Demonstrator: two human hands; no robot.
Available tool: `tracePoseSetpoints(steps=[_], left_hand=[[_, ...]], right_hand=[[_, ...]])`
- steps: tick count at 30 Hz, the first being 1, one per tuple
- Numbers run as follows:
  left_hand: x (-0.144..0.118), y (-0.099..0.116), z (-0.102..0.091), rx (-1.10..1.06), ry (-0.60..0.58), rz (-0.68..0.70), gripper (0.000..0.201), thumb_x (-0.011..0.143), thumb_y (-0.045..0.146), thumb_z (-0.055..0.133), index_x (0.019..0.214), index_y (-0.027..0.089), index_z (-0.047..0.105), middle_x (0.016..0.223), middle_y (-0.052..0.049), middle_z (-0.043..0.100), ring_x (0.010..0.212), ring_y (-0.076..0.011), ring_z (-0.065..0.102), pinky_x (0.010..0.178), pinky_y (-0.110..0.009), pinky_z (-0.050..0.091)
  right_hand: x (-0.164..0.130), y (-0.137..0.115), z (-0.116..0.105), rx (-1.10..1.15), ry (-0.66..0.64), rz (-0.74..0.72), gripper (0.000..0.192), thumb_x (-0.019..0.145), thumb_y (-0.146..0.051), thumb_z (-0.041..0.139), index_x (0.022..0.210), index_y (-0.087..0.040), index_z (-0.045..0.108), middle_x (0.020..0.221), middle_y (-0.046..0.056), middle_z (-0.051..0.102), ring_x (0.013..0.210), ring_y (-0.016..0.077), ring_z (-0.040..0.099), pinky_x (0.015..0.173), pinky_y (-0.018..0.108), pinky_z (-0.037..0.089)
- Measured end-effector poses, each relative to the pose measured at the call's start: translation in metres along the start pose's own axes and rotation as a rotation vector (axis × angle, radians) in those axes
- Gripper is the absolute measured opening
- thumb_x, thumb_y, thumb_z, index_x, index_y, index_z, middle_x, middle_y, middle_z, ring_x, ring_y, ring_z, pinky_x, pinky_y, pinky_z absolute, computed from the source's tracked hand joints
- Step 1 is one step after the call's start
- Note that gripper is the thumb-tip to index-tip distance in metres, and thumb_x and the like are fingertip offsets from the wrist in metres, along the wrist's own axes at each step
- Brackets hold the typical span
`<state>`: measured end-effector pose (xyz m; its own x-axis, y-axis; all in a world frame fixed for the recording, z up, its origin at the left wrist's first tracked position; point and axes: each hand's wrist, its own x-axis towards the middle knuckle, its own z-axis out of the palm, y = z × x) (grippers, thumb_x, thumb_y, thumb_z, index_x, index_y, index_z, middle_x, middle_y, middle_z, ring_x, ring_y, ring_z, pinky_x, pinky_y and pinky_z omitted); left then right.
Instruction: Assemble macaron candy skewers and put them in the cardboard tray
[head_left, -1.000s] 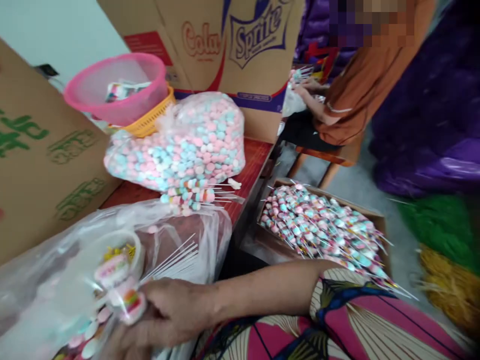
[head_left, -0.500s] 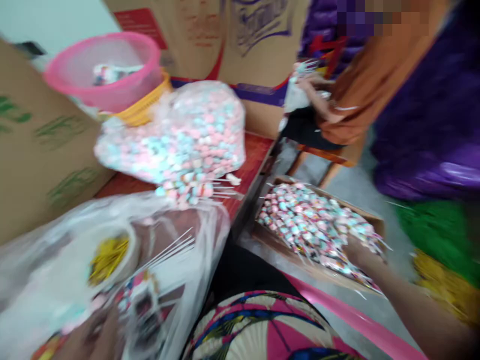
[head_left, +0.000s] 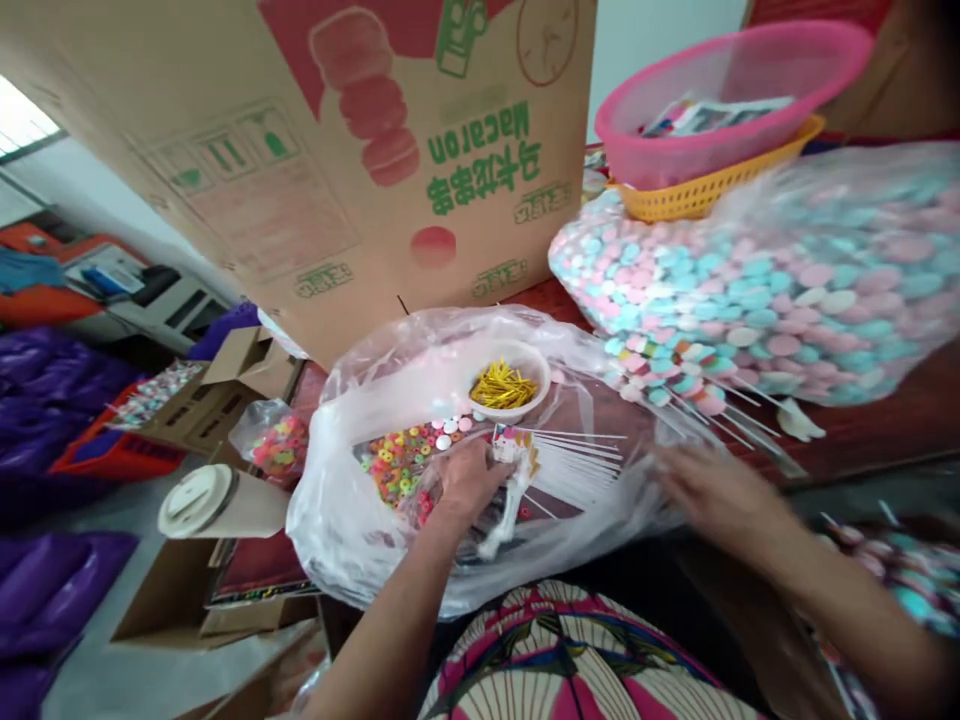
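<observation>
The left hand (head_left: 466,482) rests inside an open clear plastic bag (head_left: 352,520) spread on the red tabletop (head_left: 885,420), its fingers curled around a small wrapped candy packet (head_left: 512,452) that sits at the near end of a fan of thin white sticks (head_left: 577,462). The sticks lie flat inside the bag, pointing away to the right. Just left of that hand, loose ring-shaped candies (head_left: 394,462) in many colours lie scattered in the bag, and beyond them stands a small white bowl (head_left: 508,385) filled with yellow twist ties. The right hand (head_left: 712,492) is blurred, hovering palm down over the bag's right edge near the stick tips; whether its fingers hold anything cannot be told. Behind it a big clear sack of pink, blue and white candy discs (head_left: 765,280) rests on the tabletop, with several loaded skewers (head_left: 697,395) lying at its near side. A pink basket (head_left: 720,110) is stacked in a yellow one (head_left: 697,195) behind the sack. A large cardboard box (head_left: 360,150) printed "Macaron" leans at the back left.
</observation>
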<state>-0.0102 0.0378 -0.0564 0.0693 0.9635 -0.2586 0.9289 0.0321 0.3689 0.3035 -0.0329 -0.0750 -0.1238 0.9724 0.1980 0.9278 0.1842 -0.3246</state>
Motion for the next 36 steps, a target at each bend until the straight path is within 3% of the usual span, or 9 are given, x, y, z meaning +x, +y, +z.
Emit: tracePoseSetpoints(steps=[4, 8, 12, 15, 17, 20, 25, 31, 36], left_hand=[[0.006, -0.013, -0.017, -0.047, -0.058, 0.137, 0.014, 0.081, 0.023, 0.057, 0.078, 0.021, 0.07, 0.085, -0.005, 0.072, 0.087, -0.0224, 0.062, 0.088, -0.035, 0.04], [0.001, -0.013, -0.035, 0.001, -0.039, 0.355, 0.019, 0.083, 0.017, 0.052, 0.082, 0.023, 0.07, 0.086, -0.004, 0.072, 0.092, -0.0225, 0.062, 0.095, -0.037, 0.036], [-0.005, -0.005, -0.041, 0.026, 0.028, 0.51, 0.019, 0.083, 0.012, 0.048, 0.085, 0.02, 0.066, 0.09, -0.005, 0.07, 0.093, -0.0223, 0.061, 0.093, -0.038, 0.039], [-0.01, 0.001, -0.035, -0.189, 0.077, 0.489, 0.02, 0.082, 0.018, 0.054, 0.1, 0.019, 0.062, 0.101, -0.006, 0.068, 0.095, -0.0202, 0.06, 0.087, -0.032, 0.043], [-0.012, 0.006, -0.027, -0.34, 0.072, 0.429, 0.016, 0.08, 0.024, 0.059, 0.095, 0.018, 0.061, 0.089, -0.003, 0.066, 0.081, -0.0174, 0.059, 0.075, -0.028, 0.045], [-0.014, 0.012, -0.018, -0.524, -0.057, 0.363, 0.014, 0.078, 0.026, 0.06, 0.068, 0.018, 0.054, 0.063, 0.003, 0.055, 0.06, -0.0124, 0.05, 0.06, -0.023, 0.04], [-0.013, 0.017, -0.03, -0.534, -0.296, 0.472, 0.016, 0.082, 0.026, 0.055, 0.068, 0.018, 0.06, 0.065, 0.002, 0.06, 0.063, -0.013, 0.054, 0.062, -0.023, 0.041], [-0.027, 0.03, -0.026, -0.385, 0.024, 0.358, 0.021, 0.074, 0.032, 0.065, 0.09, 0.019, 0.064, 0.087, -0.005, 0.068, 0.081, -0.0209, 0.06, 0.074, -0.03, 0.044], [-0.033, 0.033, 0.006, -0.628, 0.004, 0.309, 0.024, 0.083, 0.035, 0.055, 0.067, 0.018, 0.058, 0.061, 0.001, 0.058, 0.059, -0.0142, 0.053, 0.059, -0.023, 0.041]], right_hand=[[0.044, -0.083, 0.029, 0.138, 0.0, -0.19, 0.03, 0.092, -0.025, 0.045, 0.109, -0.013, 0.066, 0.1, 0.015, 0.067, 0.093, 0.0253, 0.061, 0.083, 0.038, 0.048], [0.069, -0.115, 0.04, 0.264, 0.041, -0.236, 0.047, 0.085, -0.03, 0.056, 0.128, -0.012, 0.054, 0.121, 0.017, 0.058, 0.109, 0.0306, 0.052, 0.09, 0.045, 0.044], [0.082, -0.12, 0.052, 0.354, -0.133, -0.255, 0.018, 0.085, -0.022, 0.051, 0.091, -0.015, 0.067, 0.095, 0.012, 0.066, 0.094, 0.0269, 0.057, 0.085, 0.043, 0.043], [0.079, -0.121, 0.058, 0.533, -0.148, -0.157, 0.024, 0.09, -0.026, 0.044, 0.082, -0.016, 0.064, 0.077, 0.007, 0.065, 0.076, 0.02, 0.058, 0.074, 0.035, 0.046], [0.073, -0.12, 0.055, 0.779, -0.194, -0.054, 0.026, 0.091, -0.032, 0.042, 0.083, -0.016, 0.062, 0.07, 0.004, 0.062, 0.066, 0.0168, 0.056, 0.063, 0.029, 0.045], [0.067, -0.116, 0.041, 0.99, -0.221, 0.025, 0.024, 0.087, -0.038, 0.049, 0.087, -0.017, 0.062, 0.077, 0.003, 0.064, 0.07, 0.0163, 0.057, 0.063, 0.027, 0.045], [0.067, -0.114, 0.019, 1.009, -0.208, -0.092, 0.014, 0.084, -0.03, 0.054, 0.084, -0.017, 0.061, 0.078, 0.001, 0.064, 0.071, 0.0139, 0.055, 0.066, 0.024, 0.042], [0.063, -0.12, 0.024, 0.889, 0.063, 0.014, 0.03, 0.088, -0.038, 0.047, 0.065, -0.018, 0.051, 0.057, -0.003, 0.048, 0.054, 0.0101, 0.041, 0.053, 0.022, 0.033], [0.061, -0.118, 0.033, 0.928, 0.066, 0.194, 0.047, 0.089, -0.052, 0.04, 0.054, -0.021, 0.036, 0.049, -0.004, 0.034, 0.049, 0.0095, 0.033, 0.046, 0.023, 0.028]])
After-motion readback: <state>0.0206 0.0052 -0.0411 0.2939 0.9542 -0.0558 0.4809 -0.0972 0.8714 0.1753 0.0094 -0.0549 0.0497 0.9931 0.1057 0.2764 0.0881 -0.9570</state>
